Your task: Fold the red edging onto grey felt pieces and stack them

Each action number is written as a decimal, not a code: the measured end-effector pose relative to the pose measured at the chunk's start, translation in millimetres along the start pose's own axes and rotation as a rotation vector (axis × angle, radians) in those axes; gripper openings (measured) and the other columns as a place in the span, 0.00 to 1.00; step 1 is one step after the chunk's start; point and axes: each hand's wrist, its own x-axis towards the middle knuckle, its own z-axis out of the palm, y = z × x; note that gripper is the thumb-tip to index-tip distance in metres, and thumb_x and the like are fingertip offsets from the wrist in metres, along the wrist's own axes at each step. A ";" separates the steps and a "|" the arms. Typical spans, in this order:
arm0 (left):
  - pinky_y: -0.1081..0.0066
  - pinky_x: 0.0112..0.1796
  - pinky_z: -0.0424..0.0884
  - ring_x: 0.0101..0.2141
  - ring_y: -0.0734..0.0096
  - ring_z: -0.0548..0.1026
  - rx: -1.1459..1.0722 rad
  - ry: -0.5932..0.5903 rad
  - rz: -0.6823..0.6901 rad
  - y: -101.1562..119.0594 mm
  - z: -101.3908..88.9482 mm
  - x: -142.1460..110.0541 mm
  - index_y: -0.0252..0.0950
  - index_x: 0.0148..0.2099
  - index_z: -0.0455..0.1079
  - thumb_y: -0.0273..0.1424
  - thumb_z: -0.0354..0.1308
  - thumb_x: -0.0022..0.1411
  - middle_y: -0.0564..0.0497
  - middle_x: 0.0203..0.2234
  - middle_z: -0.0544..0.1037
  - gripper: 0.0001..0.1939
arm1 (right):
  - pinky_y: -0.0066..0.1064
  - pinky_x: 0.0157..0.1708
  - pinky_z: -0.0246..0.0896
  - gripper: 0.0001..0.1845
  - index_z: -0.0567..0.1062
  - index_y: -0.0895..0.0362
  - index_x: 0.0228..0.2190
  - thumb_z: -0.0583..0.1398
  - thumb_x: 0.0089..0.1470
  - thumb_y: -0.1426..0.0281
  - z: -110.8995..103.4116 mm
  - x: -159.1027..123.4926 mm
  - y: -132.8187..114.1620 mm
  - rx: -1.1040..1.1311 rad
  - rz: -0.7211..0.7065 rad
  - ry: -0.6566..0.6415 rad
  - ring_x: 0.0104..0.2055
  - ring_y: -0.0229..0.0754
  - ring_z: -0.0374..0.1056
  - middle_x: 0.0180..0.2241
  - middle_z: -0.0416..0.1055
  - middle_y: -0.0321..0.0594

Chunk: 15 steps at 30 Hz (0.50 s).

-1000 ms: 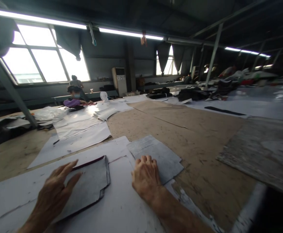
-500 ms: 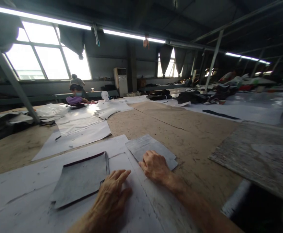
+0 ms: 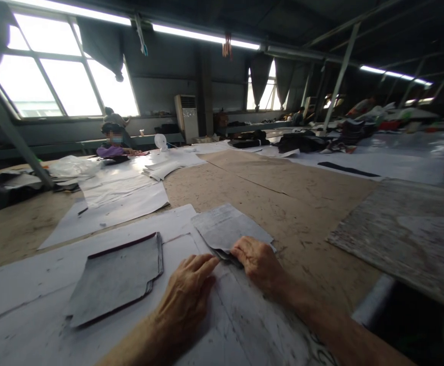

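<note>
A flat grey piece (image 3: 233, 226), cut like fabric or leather, lies on top of others at the middle of the table. My right hand (image 3: 258, 262) pinches its near edge, which is slightly raised, showing darker layers underneath. My left hand (image 3: 191, 284) is just left of that edge, palm down, fingers stretched out, with its fingertips close to the stack's near corner. Its thumb is mostly hidden, and I cannot tell whether the fingertips touch. Left of it, a neat stack of grey pieces (image 3: 118, 282) with dark edges and a notched corner rests on white paper (image 3: 19, 290).
Brown board (image 3: 252, 178) covers the table beyond my hands. A mottled grey slab (image 3: 405, 239) lies at right. White sheets (image 3: 164, 165), dark cloth piles (image 3: 298, 142) and a small white fan (image 3: 161, 142) stand farther back. A person (image 3: 115, 122) is at the far left.
My right hand has shifted from the top of the grey piece to its near edge and lifted it slightly. My left hand has moved right, toward the same edge, away from the left stack.
</note>
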 end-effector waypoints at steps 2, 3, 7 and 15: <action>0.65 0.42 0.67 0.41 0.65 0.69 0.005 0.007 0.080 4.2 2.1 2.1 0.37 0.52 0.62 0.26 0.42 0.63 0.45 0.46 0.70 0.17 | 0.25 0.33 0.56 0.14 0.68 0.58 0.25 0.48 0.59 0.71 -0.3 4.3 2.6 0.053 0.073 0.039 0.30 0.36 0.63 0.27 0.67 0.39; 0.65 0.42 0.67 0.41 0.66 0.69 0.013 0.012 0.118 5.8 3.3 3.4 0.36 0.52 0.62 0.26 0.41 0.63 0.45 0.46 0.69 0.17 | 0.25 0.32 0.55 0.14 0.67 0.58 0.23 0.48 0.58 0.71 -0.2 6.0 3.6 0.078 0.101 0.052 0.29 0.35 0.63 0.27 0.67 0.38; 0.65 0.41 0.65 0.40 0.65 0.69 0.088 -0.003 0.148 6.8 8.1 11.8 0.36 0.49 0.64 0.28 0.42 0.63 0.45 0.45 0.70 0.15 | 0.25 0.31 0.53 0.14 0.65 0.58 0.21 0.50 0.57 0.71 1.1 9.6 5.1 0.172 0.186 0.091 0.28 0.34 0.62 0.24 0.65 0.36; 0.55 0.42 0.58 0.46 0.53 0.64 0.278 0.001 -0.176 -11.1 16.1 32.7 0.35 0.50 0.64 0.37 0.46 0.62 0.43 0.49 0.68 0.17 | 0.26 0.25 0.57 0.16 0.66 0.61 0.22 0.54 0.57 0.65 6.4 12.0 15.8 0.420 0.394 0.136 0.22 0.32 0.59 0.20 0.60 0.29</action>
